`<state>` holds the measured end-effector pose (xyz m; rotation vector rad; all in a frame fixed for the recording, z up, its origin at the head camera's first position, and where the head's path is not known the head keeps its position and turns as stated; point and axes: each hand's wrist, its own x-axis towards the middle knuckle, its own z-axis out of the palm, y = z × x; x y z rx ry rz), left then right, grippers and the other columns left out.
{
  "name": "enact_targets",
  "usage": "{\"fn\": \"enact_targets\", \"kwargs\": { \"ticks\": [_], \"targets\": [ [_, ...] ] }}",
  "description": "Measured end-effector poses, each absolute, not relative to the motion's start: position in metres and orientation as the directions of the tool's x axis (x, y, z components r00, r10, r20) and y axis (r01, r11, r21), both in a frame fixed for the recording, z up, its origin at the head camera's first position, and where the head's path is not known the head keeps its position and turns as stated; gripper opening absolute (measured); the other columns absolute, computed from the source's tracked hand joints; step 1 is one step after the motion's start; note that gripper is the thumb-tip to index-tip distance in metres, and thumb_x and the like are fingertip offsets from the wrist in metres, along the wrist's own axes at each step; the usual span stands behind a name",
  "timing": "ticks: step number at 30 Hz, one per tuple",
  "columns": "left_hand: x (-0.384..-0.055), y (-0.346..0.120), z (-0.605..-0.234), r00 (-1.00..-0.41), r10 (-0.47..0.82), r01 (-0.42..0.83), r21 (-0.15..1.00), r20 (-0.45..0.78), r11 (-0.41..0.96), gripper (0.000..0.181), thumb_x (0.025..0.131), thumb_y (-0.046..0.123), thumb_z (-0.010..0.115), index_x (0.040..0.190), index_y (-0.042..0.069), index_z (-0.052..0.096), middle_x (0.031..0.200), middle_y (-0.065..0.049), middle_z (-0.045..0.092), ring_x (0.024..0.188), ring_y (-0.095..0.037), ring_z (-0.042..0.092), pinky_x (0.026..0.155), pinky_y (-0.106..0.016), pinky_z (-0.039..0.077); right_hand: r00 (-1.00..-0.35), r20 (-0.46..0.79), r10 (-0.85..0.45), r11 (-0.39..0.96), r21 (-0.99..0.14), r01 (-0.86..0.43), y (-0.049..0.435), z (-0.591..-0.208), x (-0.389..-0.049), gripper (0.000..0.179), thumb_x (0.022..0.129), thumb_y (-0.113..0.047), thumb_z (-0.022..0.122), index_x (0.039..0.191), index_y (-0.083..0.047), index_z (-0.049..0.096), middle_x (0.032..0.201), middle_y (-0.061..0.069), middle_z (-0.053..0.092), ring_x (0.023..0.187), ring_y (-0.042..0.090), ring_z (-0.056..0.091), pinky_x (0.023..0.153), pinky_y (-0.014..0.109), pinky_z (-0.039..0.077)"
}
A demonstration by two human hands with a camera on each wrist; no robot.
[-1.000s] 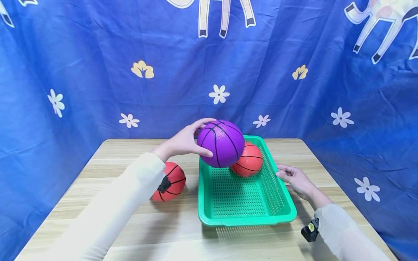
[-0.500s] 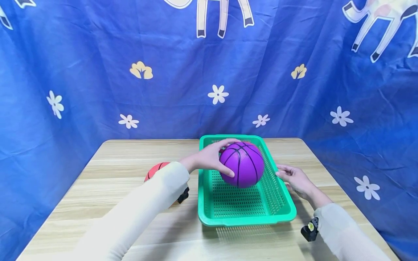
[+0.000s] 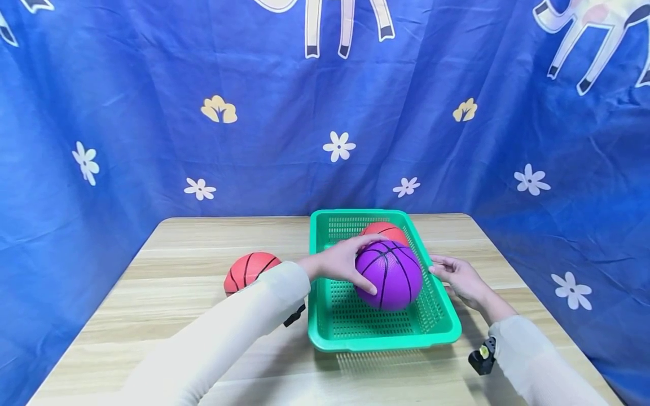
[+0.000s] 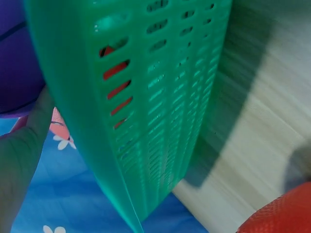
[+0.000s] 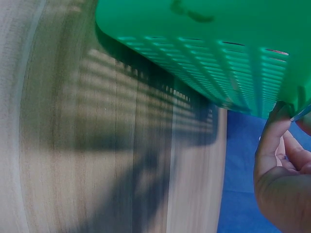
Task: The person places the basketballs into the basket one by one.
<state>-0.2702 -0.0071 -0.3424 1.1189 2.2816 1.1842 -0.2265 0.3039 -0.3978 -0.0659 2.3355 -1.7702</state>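
Observation:
My left hand (image 3: 339,260) grips a purple mini basketball (image 3: 392,277) from its left side, thumb in front and fingers over the top. The ball is inside the green plastic basket (image 3: 383,342), toward its right side. Behind it, partly covered, a red mini basketball (image 3: 384,229) sits at the basket's far end. With thumb and fingers, my right hand (image 3: 461,283) pinches the basket's right rim; the right wrist view shows the fingers at the perforated wall (image 5: 238,68). In the left wrist view, the purple ball (image 4: 17,63) shows past the basket's edge.
A second red basketball (image 3: 250,269) rests on the wooden table (image 3: 178,254) left of the basket, partly behind my left sleeve (image 3: 244,316). A blue patterned curtain (image 3: 274,141) hangs around the table's back and sides.
My left hand has carried the purple ball right, toward me and down into the basket, uncovering part of the red ball behind. My right hand and the basket have stayed put.

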Motion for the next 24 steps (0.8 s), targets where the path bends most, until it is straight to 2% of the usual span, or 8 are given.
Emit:
{"fn": "enact_targets", "kwargs": {
  "ticks": [9,17,24],
  "targets": [
    [-0.264,-0.005,-0.348,-0.597,0.800,0.498,0.809,0.059,0.312,0.095,0.060,0.023,0.092,0.140,0.030,0.041,0.125,0.001,0.051,0.108,-0.017,0.055,0.079,-0.028,0.052,-0.976,-0.141,-0.168,0.249,-0.964,0.097,0.303,-0.398,-0.226,0.059,0.099,-0.020,0.054,0.145,0.005,0.030,0.131,0.027,0.047,0.108,0.020,0.057,0.085,0.040,0.052],
    [-0.260,0.002,-0.359,-0.549,0.836,0.517,0.796,0.026,0.315,0.095,0.062,0.025,0.091,0.141,0.026,0.039,0.127,0.003,0.050,0.111,-0.015,0.052,0.082,-0.027,0.050,-0.976,-0.124,-0.179,0.240,-0.968,0.079,0.303,-0.397,-0.226,0.060,0.099,-0.021,0.054,0.145,0.006,0.029,0.132,0.028,0.046,0.108,0.021,0.058,0.084,0.040,0.052],
    [-0.256,0.007,-0.369,-0.572,0.819,0.519,0.759,-0.035,0.395,0.097,0.062,0.032,0.091,0.142,0.033,0.037,0.125,0.002,0.047,0.113,-0.017,0.047,0.077,-0.025,0.051,-0.975,-0.127,-0.184,0.211,-0.974,0.087,0.304,-0.399,-0.227,0.058,0.099,-0.019,0.054,0.145,0.006,0.029,0.128,0.025,0.049,0.102,0.018,0.061,0.085,0.042,0.052]
  ]
}}
